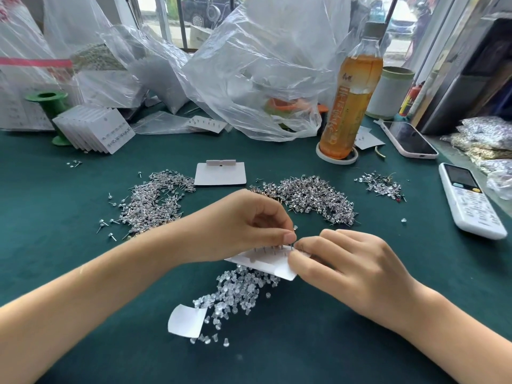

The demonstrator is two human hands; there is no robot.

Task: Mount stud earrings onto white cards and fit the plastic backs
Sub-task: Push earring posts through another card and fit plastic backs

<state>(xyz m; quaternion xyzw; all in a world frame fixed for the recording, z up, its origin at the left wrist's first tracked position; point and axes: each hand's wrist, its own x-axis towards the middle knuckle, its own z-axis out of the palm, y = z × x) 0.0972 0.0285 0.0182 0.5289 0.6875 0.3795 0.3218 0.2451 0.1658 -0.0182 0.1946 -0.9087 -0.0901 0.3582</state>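
A white card (273,266) is held flat between my hands over the green table, with several stud posts sticking up through its back. My right hand (340,267) grips the card's right edge. My left hand (249,228) pinches a small clear plastic back (295,228) at the rightmost post. Below the card lies a pile of clear plastic backs (235,297). Two heaps of stud earrings lie behind, the left heap (155,200) and the right heap (313,198). A blank white card (220,174) lies between them.
A stack of filled cards (94,128) leans at the back left by a green spool (48,102). Clear plastic bags (249,65), a tea bottle (349,98), a phone (408,138) and a white remote (471,200) stand around. A curled white paper (185,320) lies near.
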